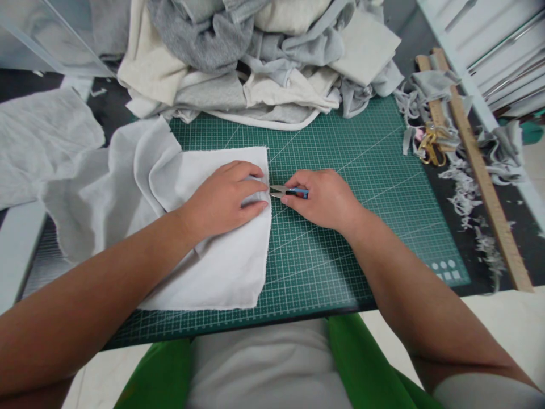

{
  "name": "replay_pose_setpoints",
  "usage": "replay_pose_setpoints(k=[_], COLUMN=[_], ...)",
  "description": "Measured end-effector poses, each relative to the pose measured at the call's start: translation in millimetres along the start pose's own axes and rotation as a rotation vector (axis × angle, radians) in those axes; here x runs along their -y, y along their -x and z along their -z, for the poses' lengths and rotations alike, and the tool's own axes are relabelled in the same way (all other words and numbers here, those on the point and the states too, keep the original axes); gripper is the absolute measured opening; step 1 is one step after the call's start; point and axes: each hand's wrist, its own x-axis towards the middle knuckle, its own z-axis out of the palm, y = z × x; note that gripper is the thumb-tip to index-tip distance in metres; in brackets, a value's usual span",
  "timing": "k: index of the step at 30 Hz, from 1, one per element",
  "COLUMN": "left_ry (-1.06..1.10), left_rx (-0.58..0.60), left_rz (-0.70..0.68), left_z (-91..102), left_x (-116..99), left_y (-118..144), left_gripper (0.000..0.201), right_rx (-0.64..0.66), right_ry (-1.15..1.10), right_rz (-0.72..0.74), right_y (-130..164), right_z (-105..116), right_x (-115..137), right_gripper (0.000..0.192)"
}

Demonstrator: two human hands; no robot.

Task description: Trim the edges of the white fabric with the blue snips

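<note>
A folded piece of white fabric [221, 267] lies on the green cutting mat [340, 170]. My left hand [227, 196] presses flat on the fabric near its right edge, fingers pointing right. My right hand [326, 196] grips small blue-handled thread snips [286, 192], whose metal tips point left and meet the fabric's right edge just beside my left fingertips.
A heap of grey and cream fabric [255, 57] fills the mat's far side. More grey cloth [42, 136] lies to the left. On the right are a wooden ruler [481, 165], gold-handled scissors [432, 145] and fabric scraps [468, 199].
</note>
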Motion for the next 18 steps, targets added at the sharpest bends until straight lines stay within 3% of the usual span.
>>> replay_pose_setpoints(k=[18], left_ry=[0.006], left_rx=[-0.003], left_rz=[0.002], left_z=[0.1], left_x=[0.3], left_y=[-0.2], left_gripper=[0.022], right_rx=[0.026], right_ry=[0.104], right_rz=[0.053], right_y=[1.6], right_z=[-0.7], right_x=[0.4], right_gripper=[0.022])
